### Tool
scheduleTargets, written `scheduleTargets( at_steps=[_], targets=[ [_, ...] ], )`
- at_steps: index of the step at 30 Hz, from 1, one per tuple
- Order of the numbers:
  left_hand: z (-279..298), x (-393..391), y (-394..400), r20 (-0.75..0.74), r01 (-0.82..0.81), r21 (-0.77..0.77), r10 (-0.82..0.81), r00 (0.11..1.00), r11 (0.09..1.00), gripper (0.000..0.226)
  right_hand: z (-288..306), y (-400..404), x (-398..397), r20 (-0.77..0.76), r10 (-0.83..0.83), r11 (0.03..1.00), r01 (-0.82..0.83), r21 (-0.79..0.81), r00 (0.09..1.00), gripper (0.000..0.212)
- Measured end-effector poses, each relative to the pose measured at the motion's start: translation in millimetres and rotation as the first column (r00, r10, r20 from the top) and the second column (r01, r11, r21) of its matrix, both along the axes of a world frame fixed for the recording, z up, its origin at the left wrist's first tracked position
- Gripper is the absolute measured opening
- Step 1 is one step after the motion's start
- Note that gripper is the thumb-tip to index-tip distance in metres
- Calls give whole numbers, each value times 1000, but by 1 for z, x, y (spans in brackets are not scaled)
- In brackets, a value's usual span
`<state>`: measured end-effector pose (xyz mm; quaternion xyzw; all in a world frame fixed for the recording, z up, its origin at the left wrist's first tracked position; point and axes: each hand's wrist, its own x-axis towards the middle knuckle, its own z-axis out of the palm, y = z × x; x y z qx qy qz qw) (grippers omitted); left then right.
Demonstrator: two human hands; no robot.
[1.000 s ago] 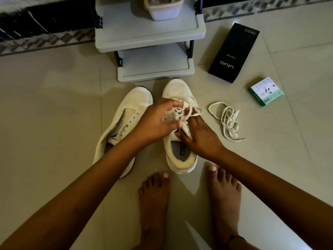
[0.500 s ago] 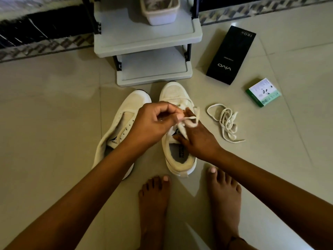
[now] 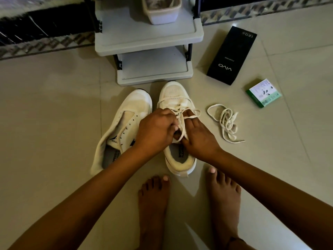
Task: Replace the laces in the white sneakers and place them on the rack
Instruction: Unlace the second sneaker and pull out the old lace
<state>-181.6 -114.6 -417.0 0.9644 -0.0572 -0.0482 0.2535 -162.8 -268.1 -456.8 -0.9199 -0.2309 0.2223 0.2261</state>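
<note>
floor [image 3: 54, 123] is smooth glazed tile, kinda glossy with a soft sheen. rack [image 3: 149, 42] looks like matt grey plastic shelves on dark posts, and the tub [image 3: 160, 13] on top is pale plastic too. both sneakers [image 3: 133, 112] are white cloth/mesh up top with a smoother rubbery-looking sole edge, insoles look like printed fabric. loose lace [image 3: 225, 121] is flat woven cloth, cream. black box [image 3: 232, 55] is matt card, the small green and white box [image 3: 263, 92] is card with a slight shine.

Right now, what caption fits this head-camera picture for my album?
Two hands, left hand and right hand, work a cream lace on the right white sneaker.
</note>
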Motion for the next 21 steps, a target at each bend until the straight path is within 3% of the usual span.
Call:
scheduleTargets(
  at_steps=[2, 4, 6, 8, 9, 10, 12, 13, 15, 17, 21],
  targets=[
    [13, 2, 1, -135, -116, -332, 74, 988, 936, 15, 0, 0, 0, 13, 12, 1000, -12, 0, 1000, 73],
    [37, 4, -9, -282, -223, -669, 35, 959, 709, 8, 2, 1, 0, 19, -13, 1000, 12, 18, 1000, 69],
    [59, 11, -21, -274, -267, -785, 73, 959, 559, 9, 3, 2, 0, 25, -22, 1000, 22, -3, 999, 67],
    [65, 27, -20, -228, -301, -821, 205, 952, 485, 11, 4, 2, -1, 45, 0, 999, 2, -33, 999, 66],
    [62, 35, -12, -218, -316, -812, 248, 944, 491, 19, 5, 1, -1, 56, 4, 999, -2, -33, 998, 68],
    [56, 41, -2, -215, -332, -764, 267, 939, 553, 29, 6, -1, 0, 64, 4, 999, -1, -35, 998, 70],
    [36, 43, 19, -205, -341, -496, 274, 940, 799, 49, 10, -4, 1, 77, 15, 999, -11, -52, 997, 69],
    [27, 38, 28, -230, -319, -362, 248, 941, 876, 54, 12, -4, 2, 113, 19, 998, -13, -56, 993, 63],
    [12, 22, 37, -375, -297, -293, 177, 910, 909, 56, 18, -1, 3, 269, -1, 999, 12, -38, 963, 49],
    [4, 7, 35, -477, -255, -383, 47, 878, 888, 56, 31, 3, 6, 352, -28, 999, 42, -31, 936, 41],
    [-4, 3, 36, -433, -107, -309, -40, 900, 945, 70, 48, 13, 13, 319, 112, 979, -50, -196, 941, 38]
  ],
)
